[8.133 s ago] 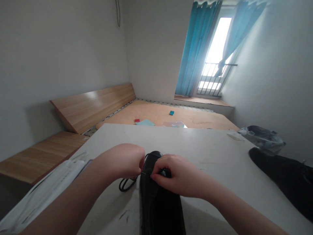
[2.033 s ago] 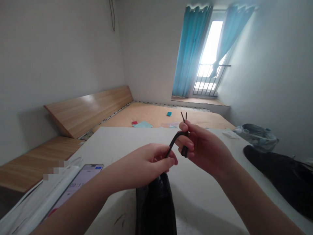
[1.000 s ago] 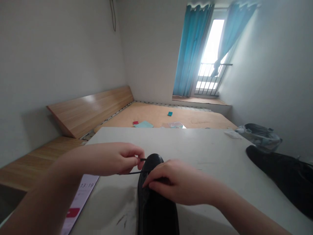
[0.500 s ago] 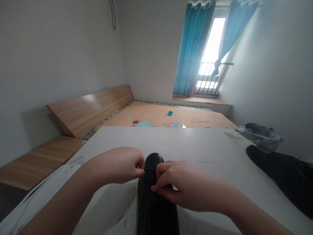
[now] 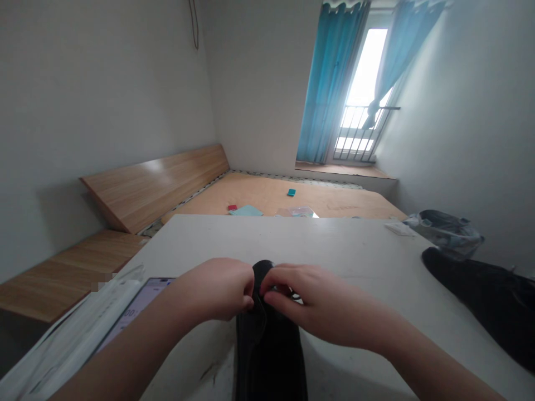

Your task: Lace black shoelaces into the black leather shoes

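1. The black shoe (image 5: 270,356) lies on the white desk (image 5: 343,239), its length running away from the person; its rounded far end sits between the two hands, near the middle of the desk's near side.
2. The left hand (image 5: 213,288) is curled into a closed shape against the near side of that rounded end; its fingertips are tucked out of view, so I cannot tell whether they pinch anything.
3. The right hand (image 5: 320,303) reaches over from the other side; its fingers (image 5: 278,295) are bent and close together on the shoe's top, and a short dark loop of lace (image 5: 296,296) shows just beside them; I cannot tell whether they grip it.
4. A phone (image 5: 137,312) with a lit screen lies under the left forearm, beside a white sheet (image 5: 71,334); a second dark shoe (image 5: 468,295) and a plastic bag (image 5: 445,231) sit at the far right.
5. The thin lace could slip if the pinch loosens; pressure from both hands could slide the shoe across the smooth desk; the left forearm could nudge the phone.
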Demonstrator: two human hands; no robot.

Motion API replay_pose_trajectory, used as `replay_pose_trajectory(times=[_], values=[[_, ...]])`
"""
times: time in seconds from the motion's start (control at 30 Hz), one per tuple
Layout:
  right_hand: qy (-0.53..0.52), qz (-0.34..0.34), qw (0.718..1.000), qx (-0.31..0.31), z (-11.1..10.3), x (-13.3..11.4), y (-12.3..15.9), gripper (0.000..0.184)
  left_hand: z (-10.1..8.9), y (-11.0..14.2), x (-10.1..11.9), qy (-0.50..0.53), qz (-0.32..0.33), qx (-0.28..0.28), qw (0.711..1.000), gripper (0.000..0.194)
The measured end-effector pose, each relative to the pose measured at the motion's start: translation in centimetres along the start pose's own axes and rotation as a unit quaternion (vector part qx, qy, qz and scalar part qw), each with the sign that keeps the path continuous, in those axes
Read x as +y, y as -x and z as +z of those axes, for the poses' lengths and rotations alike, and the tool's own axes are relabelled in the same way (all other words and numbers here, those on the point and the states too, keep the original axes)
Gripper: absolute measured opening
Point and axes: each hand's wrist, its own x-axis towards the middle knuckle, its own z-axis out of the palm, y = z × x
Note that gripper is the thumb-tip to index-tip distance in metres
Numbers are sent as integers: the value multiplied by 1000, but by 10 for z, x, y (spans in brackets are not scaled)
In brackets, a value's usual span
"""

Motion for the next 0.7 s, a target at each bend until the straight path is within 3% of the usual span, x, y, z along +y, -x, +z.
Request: replay_pose_trajectory(times=[0.1, 0.3, 0.6, 0.7], values=[[60, 49, 997, 21, 12, 1, -7, 22, 0, 0, 0, 5, -12, -12, 1000, 28], [106, 69, 992, 1, 32, 1, -17, 22, 0, -2, -3, 24, -9, -30, 999, 26], [120, 107, 987, 2, 33, -6, -19, 20, 0, -1, -1, 19, 7, -27, 999, 22], [66, 102, 992, 42, 27, 2, -18, 14, -2, 2, -3, 19, 11, -19, 1000, 22]])
